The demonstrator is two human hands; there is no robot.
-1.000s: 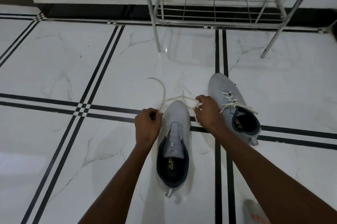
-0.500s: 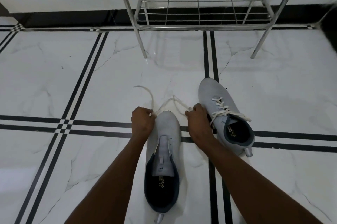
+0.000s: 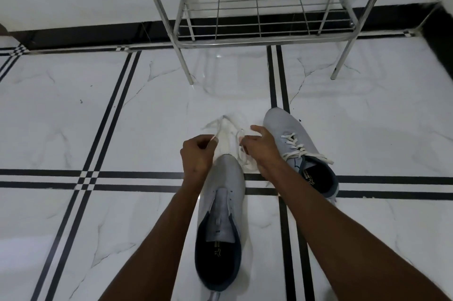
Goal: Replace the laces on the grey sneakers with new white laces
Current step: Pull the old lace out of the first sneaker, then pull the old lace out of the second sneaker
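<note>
Sneakers: two, one laced (image 3: 297, 151), one unlaced (image 3: 221, 215). Left hand (image 3: 198, 156), right hand (image 3: 261, 147) each pinch white lace (image 3: 242, 157).

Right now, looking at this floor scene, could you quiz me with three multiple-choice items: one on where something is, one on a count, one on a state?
1. Where does the laced sneaker lie relative to the unlaced sneaker?
A. To its right and farther from the person
B. To its left
C. On the metal rack

2. How many sneakers are on the floor?
A. One
B. Two
C. Three

3. What are the hands doing?
A. Both rest flat on the floor
B. Each holds part of the white lace
C. Both grip the rack's leg

Answers:
1. A: it sits beyond the right hand, toe toward the metal rack.
2. B: only two grey sneakers show.
3. B: the left hand pinches one lace end, and the right hand's fingers curl on the other part, above the unlaced sneaker's toe.
</note>
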